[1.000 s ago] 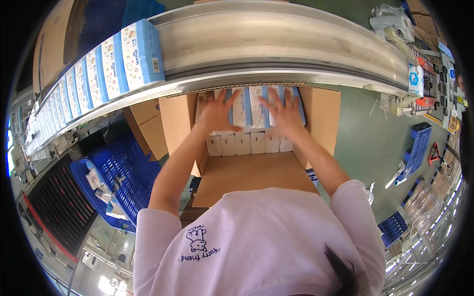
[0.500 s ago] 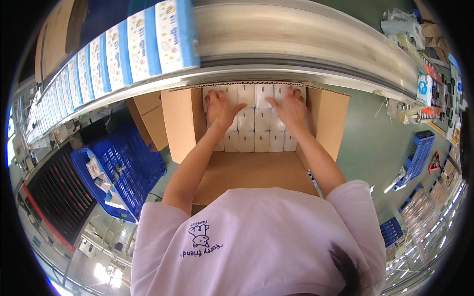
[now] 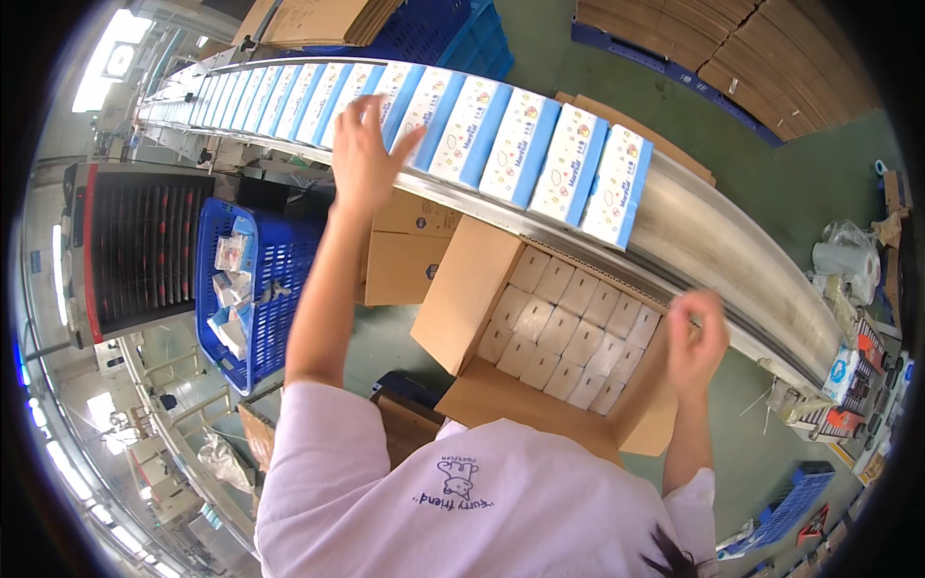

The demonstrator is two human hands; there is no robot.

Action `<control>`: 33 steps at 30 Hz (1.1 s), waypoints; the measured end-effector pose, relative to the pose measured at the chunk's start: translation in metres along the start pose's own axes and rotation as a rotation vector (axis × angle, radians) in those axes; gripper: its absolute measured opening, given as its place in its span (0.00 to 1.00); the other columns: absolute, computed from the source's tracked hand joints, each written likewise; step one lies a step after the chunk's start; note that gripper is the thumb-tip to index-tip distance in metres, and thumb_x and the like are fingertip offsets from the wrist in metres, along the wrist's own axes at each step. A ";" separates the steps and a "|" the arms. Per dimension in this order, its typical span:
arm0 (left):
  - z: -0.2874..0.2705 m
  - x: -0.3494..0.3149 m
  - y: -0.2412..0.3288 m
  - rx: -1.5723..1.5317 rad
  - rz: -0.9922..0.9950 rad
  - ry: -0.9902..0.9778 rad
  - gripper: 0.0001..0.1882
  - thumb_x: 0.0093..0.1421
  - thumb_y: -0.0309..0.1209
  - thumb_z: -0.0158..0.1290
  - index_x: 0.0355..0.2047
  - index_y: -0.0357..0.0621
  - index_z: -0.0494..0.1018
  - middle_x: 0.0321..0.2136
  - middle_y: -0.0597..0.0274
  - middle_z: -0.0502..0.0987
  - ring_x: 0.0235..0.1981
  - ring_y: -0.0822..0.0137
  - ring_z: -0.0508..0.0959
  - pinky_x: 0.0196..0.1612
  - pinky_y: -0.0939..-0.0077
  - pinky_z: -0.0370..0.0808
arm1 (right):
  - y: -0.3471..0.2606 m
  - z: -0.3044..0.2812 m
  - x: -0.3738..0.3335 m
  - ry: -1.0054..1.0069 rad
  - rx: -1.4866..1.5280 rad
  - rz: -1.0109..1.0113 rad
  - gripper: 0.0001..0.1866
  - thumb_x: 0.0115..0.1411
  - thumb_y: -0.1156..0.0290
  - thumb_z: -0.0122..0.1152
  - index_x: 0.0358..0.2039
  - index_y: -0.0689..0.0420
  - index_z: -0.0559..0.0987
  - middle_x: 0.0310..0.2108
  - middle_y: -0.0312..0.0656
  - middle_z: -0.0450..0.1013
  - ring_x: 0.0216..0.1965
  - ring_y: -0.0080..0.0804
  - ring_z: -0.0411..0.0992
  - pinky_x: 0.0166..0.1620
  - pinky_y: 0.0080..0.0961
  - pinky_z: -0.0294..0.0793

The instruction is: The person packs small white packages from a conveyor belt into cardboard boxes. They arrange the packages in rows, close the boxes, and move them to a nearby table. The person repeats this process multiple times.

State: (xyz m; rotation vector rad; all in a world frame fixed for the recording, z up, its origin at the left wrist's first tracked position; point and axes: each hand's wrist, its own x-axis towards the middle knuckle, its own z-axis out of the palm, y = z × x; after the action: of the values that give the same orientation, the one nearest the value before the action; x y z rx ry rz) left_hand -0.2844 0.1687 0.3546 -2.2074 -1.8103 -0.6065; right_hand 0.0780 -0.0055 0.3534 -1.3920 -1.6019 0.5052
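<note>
My left hand (image 3: 368, 159) is open, thumb and fingers spread, at a row of white-and-blue tissue packs (image 3: 472, 130) standing side by side on the conveyor. Its fingertips overlap the packs; whether they touch is hard to tell. My right hand (image 3: 698, 339) is loosely curled, a gap between thumb and fingers and nothing visible in it. It hovers by the conveyor's near edge, over the right side of an open cardboard carton (image 3: 462, 289). Inside the carton, several whitish wrapped packs (image 3: 578, 337) stand in rows, end faces up.
The metal conveyor (image 3: 713, 222) curves from far left to right beyond the carton. A blue basket (image 3: 275, 299) with loose packs stands at left, near folded brown cardboard (image 3: 414, 231). Flat cartons (image 3: 761, 58) are stacked at far right; wrapped rolls (image 3: 848, 260) lie by the conveyor's right end.
Both hands have come out of the carton. The left moved up and left to the tissue packs; the right moved right. The view has turned, and the row of packs reaches farther right.
</note>
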 end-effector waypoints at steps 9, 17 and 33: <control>0.071 0.029 0.047 -0.501 -0.268 -0.699 0.50 0.34 0.69 0.55 0.44 0.35 0.71 0.39 0.49 0.76 0.44 0.58 0.75 0.46 0.71 0.70 | 0.090 0.014 0.063 -0.026 -0.297 0.648 0.44 0.47 0.41 0.60 0.51 0.66 0.60 0.40 0.54 0.71 0.41 0.42 0.72 0.46 0.29 0.69; 0.000 -0.002 0.092 -1.112 -0.258 -0.457 0.40 0.36 0.52 0.67 0.43 0.36 0.69 0.36 0.53 0.77 0.39 0.64 0.77 0.45 0.72 0.71 | 0.034 -0.042 0.013 0.413 0.047 0.493 0.42 0.48 0.73 0.66 0.59 0.65 0.51 0.55 0.51 0.58 0.54 0.37 0.59 0.57 0.29 0.58; 0.090 -0.253 0.119 -0.056 0.318 -1.401 0.27 0.52 0.54 0.49 0.23 0.39 0.78 0.28 0.49 0.77 0.32 0.55 0.78 0.33 0.61 0.73 | 0.067 0.026 -0.184 -1.096 -0.627 0.714 0.26 0.54 0.49 0.52 0.21 0.64 0.78 0.23 0.57 0.72 0.30 0.52 0.71 0.33 0.40 0.71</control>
State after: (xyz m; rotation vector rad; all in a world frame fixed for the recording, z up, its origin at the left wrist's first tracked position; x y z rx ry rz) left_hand -0.1921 -0.0417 0.1716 -3.1124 -1.6559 1.2885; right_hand 0.0806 -0.1504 0.2197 -2.4272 -2.1624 1.4638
